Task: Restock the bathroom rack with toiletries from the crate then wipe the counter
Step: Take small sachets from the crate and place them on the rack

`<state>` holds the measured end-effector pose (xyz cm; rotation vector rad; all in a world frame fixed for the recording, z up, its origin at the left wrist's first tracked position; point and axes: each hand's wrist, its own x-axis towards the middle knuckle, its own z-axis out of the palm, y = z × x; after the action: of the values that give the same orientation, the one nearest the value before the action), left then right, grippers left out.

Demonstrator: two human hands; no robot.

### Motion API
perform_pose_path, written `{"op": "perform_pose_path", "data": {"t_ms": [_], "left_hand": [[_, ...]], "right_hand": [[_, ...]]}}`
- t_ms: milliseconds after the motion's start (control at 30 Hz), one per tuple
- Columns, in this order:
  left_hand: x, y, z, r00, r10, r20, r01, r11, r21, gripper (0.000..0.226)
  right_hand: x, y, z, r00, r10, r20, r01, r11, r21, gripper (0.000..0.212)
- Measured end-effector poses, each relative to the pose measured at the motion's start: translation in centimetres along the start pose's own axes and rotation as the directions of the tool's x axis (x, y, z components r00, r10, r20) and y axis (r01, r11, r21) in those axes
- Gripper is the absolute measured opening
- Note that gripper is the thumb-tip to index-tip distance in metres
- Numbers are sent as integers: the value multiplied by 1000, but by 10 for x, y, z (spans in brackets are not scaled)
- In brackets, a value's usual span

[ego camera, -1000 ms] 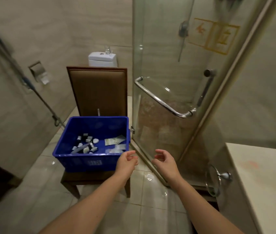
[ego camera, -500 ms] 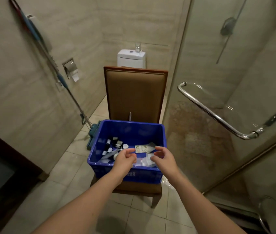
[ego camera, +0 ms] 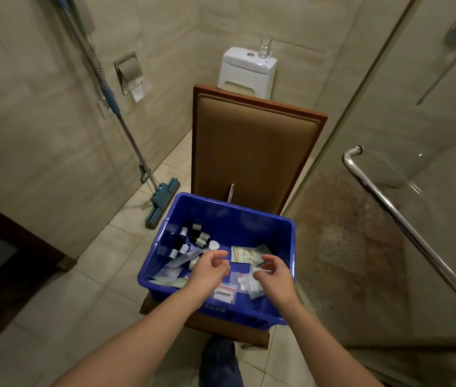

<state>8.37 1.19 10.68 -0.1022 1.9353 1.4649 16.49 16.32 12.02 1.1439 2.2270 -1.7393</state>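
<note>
The tiled bathroom floor (ego camera: 62, 300) held a brown chair (ego camera: 252, 160) carrying a blue crate (ego camera: 252, 222). Inside lay small dark bottles (ego camera: 193, 241) toward the left, paper sachets (ego camera: 245, 254) and clear packets (ego camera: 225, 293) nearer. The left hand (ego camera: 210, 270) and right hand (ego camera: 275, 273) hovered over it, fingers loosely curled, gripping nothing. A mop (ego camera: 162, 201) leaned against the left wall; a glass shower door (ego camera: 388, 191) stood at right.
</note>
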Motion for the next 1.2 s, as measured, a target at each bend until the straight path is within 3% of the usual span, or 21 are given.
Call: {"op": "perform_pose_path", "data": {"t_ms": [533, 733, 867, 1067, 1200], "left_hand": [[199, -35, 44, 976, -204, 77, 178, 950, 255, 36], [249, -57, 57, 971, -193, 142, 120, 904, 409, 48], [273, -73, 66, 974, -134, 183, 10, 829, 559, 56], [301, -94, 81, 965, 21, 261, -221, 597, 771, 63], [311, -106, 87, 973, 54, 226, -224, 474, 851, 70]], "right_hand": [[195, 50, 20, 956, 294, 10, -290, 947, -136, 53], [250, 77, 31, 953, 302, -12, -296, 927, -231, 54], [271, 91, 37, 957, 289, -23, -280, 899, -336, 57], [289, 116, 46, 967, 251, 39, -185, 799, -573, 59], [296, 128, 51, 968, 248, 38, -161, 729, -666, 61]]}}
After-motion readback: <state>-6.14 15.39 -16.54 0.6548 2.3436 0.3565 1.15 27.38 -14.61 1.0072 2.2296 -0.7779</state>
